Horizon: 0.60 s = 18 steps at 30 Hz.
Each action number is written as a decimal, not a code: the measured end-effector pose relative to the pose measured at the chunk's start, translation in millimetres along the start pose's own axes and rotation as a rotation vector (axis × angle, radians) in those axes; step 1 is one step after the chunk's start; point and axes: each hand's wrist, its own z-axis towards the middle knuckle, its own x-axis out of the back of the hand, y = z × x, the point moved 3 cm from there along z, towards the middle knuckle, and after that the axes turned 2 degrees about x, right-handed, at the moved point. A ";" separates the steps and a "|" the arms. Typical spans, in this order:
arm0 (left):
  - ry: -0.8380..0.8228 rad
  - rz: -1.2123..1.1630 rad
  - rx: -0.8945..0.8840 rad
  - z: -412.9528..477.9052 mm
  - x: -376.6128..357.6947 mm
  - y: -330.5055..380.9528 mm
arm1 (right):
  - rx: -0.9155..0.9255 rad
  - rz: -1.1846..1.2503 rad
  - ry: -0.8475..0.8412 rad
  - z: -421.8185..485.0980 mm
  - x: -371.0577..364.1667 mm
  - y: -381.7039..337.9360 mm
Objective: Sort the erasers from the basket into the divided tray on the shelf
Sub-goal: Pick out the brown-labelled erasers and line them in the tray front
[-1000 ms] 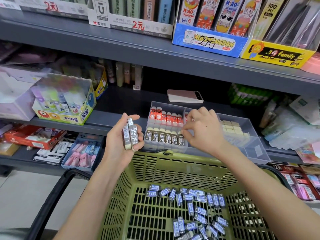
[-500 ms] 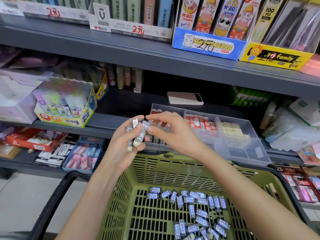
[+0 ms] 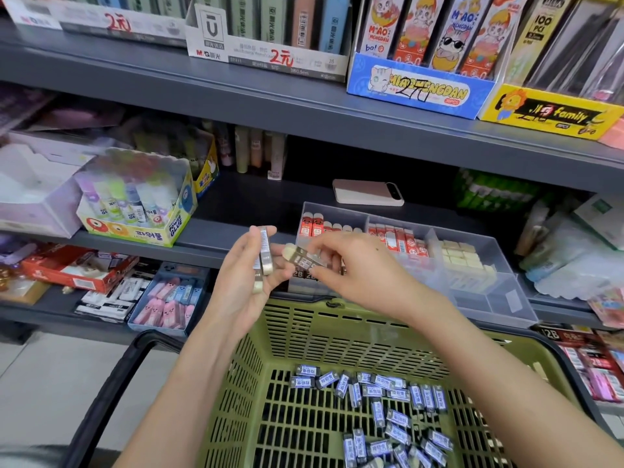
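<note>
My left hand (image 3: 243, 278) holds a small stack of grey-sleeved 2B erasers (image 3: 263, 251) upright above the basket's far rim. My right hand (image 3: 354, 265) pinches one grey 2B eraser (image 3: 300, 258) just right of that stack, tilted, in front of the tray. The clear divided tray (image 3: 486, 298) sits on the shelf; its compartments hold red-sleeved erasers (image 3: 398, 238), cream erasers (image 3: 462, 261) and a row of 2B erasers mostly hidden behind my hands. The green basket (image 3: 304, 332) below holds several loose blue-labelled erasers (image 3: 388, 400).
A phone (image 3: 368, 192) lies on the shelf behind the tray. A glue-stick box (image 3: 141, 204) stands to the left. Below it sits a blue tray of pink erasers (image 3: 169, 298). The upper shelf edge (image 3: 304, 106) overhangs. The basket's black handle (image 3: 111, 383) hangs at left.
My right hand left the tray's 2B row, came left to the stack in my left hand and pulled one eraser off it. The left hand stayed roughly in place.
</note>
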 end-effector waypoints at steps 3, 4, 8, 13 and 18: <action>-0.048 -0.024 0.005 -0.7 -3.3 0.3 | -0.195 0.207 0.024 1.2 -4.0 11.9; -0.051 -0.037 0.006 -0.4 -3.7 0.7 | -0.290 0.348 0.060 2.1 -4.7 18.3; -0.015 -0.050 -0.041 3.0 1.3 3.6 | -0.540 0.929 0.089 7.7 -12.9 33.3; 0.041 -0.181 -0.037 6.2 7.4 3.1 | -0.589 0.918 0.088 20.8 -26.7 31.1; 0.081 -0.241 -0.027 7.1 8.4 4.1 | -0.607 0.880 0.130 24.8 -34.3 33.1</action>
